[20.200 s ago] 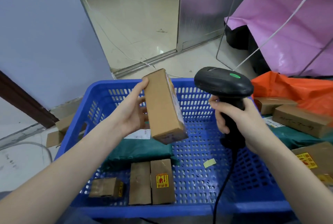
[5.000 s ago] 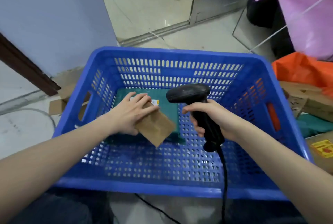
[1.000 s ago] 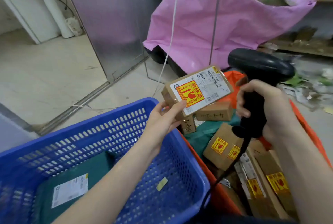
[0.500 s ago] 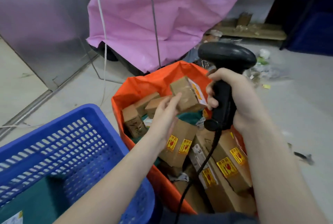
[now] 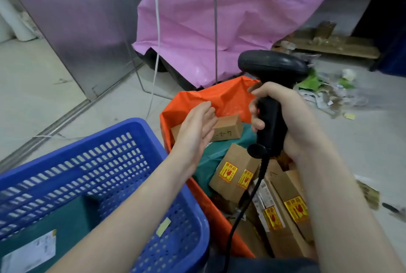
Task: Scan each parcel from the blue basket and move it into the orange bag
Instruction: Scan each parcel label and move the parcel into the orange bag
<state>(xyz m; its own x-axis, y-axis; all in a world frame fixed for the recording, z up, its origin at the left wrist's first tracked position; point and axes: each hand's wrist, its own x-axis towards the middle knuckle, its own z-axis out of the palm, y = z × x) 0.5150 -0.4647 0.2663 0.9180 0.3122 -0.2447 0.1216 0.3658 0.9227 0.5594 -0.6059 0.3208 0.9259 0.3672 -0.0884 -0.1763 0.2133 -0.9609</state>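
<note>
- Pale tiled floor (image 5: 44, 88), with a pink sack (image 5: 219, 26) standing behind the orange bag (image 5: 222, 99) and litter strewn to the bag's right.
- Orange bag open on the floor, packed with cardboard parcels; one plain box (image 5: 228, 128) at its far end, one with yellow stickers (image 5: 232, 171) nearer its middle, on a green mailer (image 5: 208, 160).
- Blue basket (image 5: 136, 154) just left of the orange bag, touching its side, holding a green parcel (image 5: 66, 224) with a white label.
- Left hand (image 5: 195, 132) over the bag's left edge, fingers spread and empty.
- Right hand (image 5: 283, 119) above the bag, wrapped tight round the black scanner (image 5: 271, 88), cable hanging down.
</note>
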